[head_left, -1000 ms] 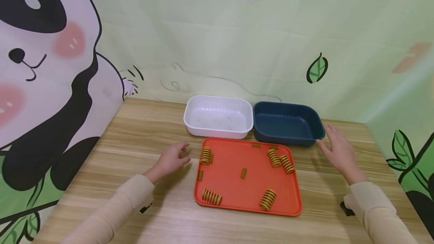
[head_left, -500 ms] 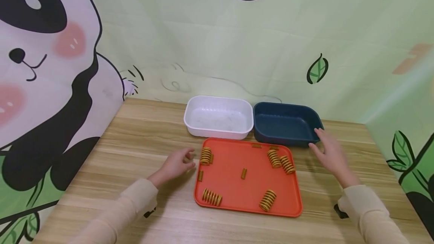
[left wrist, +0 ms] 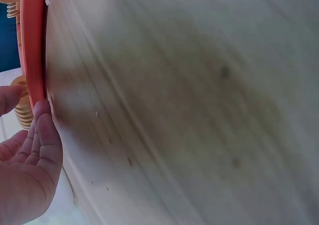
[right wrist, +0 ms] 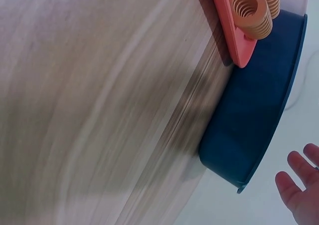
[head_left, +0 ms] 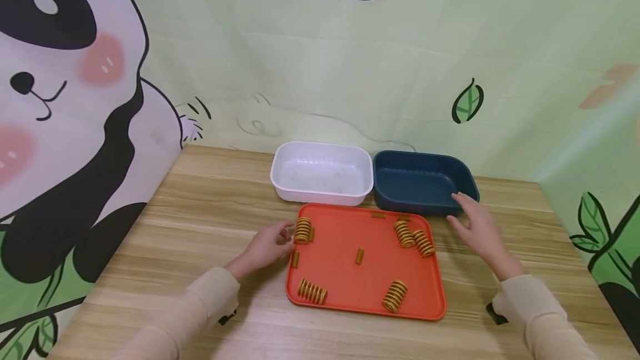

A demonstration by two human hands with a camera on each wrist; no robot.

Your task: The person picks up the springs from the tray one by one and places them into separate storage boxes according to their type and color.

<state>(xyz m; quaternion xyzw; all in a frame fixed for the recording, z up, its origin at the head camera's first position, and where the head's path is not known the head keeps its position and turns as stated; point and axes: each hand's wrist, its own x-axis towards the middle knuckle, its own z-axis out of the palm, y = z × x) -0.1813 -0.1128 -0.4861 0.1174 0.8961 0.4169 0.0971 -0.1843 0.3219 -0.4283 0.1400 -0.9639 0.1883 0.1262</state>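
Note:
My left hand [head_left: 270,244] is at the left rim of an orange tray [head_left: 340,260], beside a large gold coil spring [head_left: 302,230]. In the left wrist view its fingertips [left wrist: 44,108] are right at the rim, with the thumb apart and nothing held. My right hand [head_left: 478,228] hovers with spread fingers off the front right corner of a dark blue bin [head_left: 420,179], also holding nothing. Two large springs lean close together at the tray's upper right, one being a spring [head_left: 424,243]. Another large spring [head_left: 312,291] lies lower left, and one more spring [head_left: 395,295] lower right.
Several small thin springs also lie on the tray, among them a small spring [head_left: 359,256] near the middle. Behind the tray, a white bin [head_left: 322,196] stands against the blue bin on the wooden table [head_left: 215,188]. A printed cloth backdrop [head_left: 300,71] rises behind them.
My left hand has moved right, up to the tray's left rim. The right hand has drifted left and slightly toward me along the blue bin's corner. Springs, tray and bins stay put.

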